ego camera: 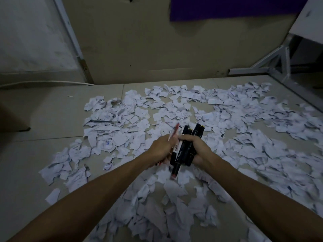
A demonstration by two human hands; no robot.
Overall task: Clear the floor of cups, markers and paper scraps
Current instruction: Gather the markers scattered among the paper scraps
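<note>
My right hand (198,149) grips a bundle of several black markers (185,147) above the floor; one of them has a red end pointing down. My left hand (161,149) is pressed against the bundle and holds a thin red-and-white pen (173,133) that sticks up and away from me. White torn paper scraps (244,128) cover a wide patch of the tiled floor under and around both hands. A dark pen (103,121) lies among the scraps at the left. No cups are visible.
A beige wall runs across the back, with a whiteboard (31,37) leaning at the left and a purple panel (227,7) at the top. A white metal table frame (272,67) stands at the right. A white cable (43,82) runs along the wall's foot.
</note>
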